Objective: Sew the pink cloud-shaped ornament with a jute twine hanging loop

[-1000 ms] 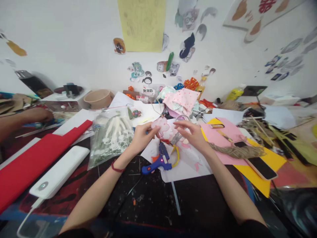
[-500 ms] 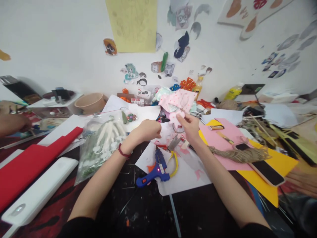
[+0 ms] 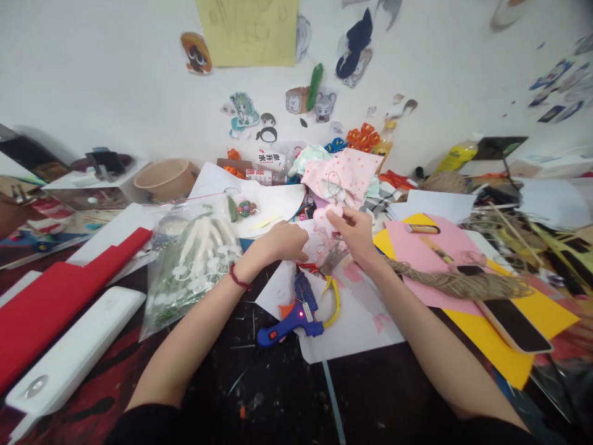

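Observation:
A pink scalloped cut-out (image 3: 323,216), shaped like a flower, is pinched between the thumb and fingers of my right hand (image 3: 356,232). To its left my left hand (image 3: 286,240) is curled with the fingertips pointing down; whatever it may hold is hidden. Below both hands a blue glue gun (image 3: 290,326), its small red light lit, lies partly on a white sheet (image 3: 352,349) with pink scraps. A yellow scissor-like handle (image 3: 335,301) rests against the gun. Behind my right hand sits pink dotted fabric (image 3: 345,173).
A plastic bag (image 3: 162,296) of white and green pieces lies left, beside a white power strip-like bar (image 3: 78,352) and red board (image 3: 65,290). On the right are twine (image 3: 463,283), a phone (image 3: 514,324) and yellow paper (image 3: 498,358). Bottles stand along the wall.
The view has tilted down slightly. My left hand has shifted a little toward the right hand, and the pink cut-out stays pinched in my right hand, tilted differently.

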A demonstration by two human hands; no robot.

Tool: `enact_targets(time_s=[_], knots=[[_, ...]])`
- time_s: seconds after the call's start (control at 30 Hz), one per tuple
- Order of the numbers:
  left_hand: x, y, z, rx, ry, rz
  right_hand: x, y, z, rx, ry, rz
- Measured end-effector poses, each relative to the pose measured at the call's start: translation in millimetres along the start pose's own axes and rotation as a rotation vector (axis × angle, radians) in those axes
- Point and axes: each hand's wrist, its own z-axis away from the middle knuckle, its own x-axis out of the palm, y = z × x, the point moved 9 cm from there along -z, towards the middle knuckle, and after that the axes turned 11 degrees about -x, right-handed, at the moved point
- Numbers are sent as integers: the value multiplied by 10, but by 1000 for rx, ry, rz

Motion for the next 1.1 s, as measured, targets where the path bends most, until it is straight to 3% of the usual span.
enact_targets(time_s=[0.13, 0.33, 0.53, 0.6, 0.73, 0.9, 1.0, 1.1], knots=[[-90, -103, -24, -4, 55, 111, 8, -11, 7, 20, 14, -40], [-392, -417, 7, -40, 172, 376, 29, -23, 28, 84, 101, -205], [-604, -570, 83, 102, 280, 1154, 96, -85, 45, 117, 139, -377], [-652, -543, 107, 171, 300, 1305, 118, -101, 55, 123, 140, -410], [-780, -498, 173, 236, 380, 1378, 156, -81, 80, 132, 129, -435], [-842, -587, 221, 260, 451, 1524, 166, -99, 65, 116, 120, -453], [-877, -604, 275, 264, 468, 1560, 136, -286, -17, 65, 132, -475], [-1011, -534, 408, 290, 492, 1556, 104, -653, -176, -4, 131, -504]])
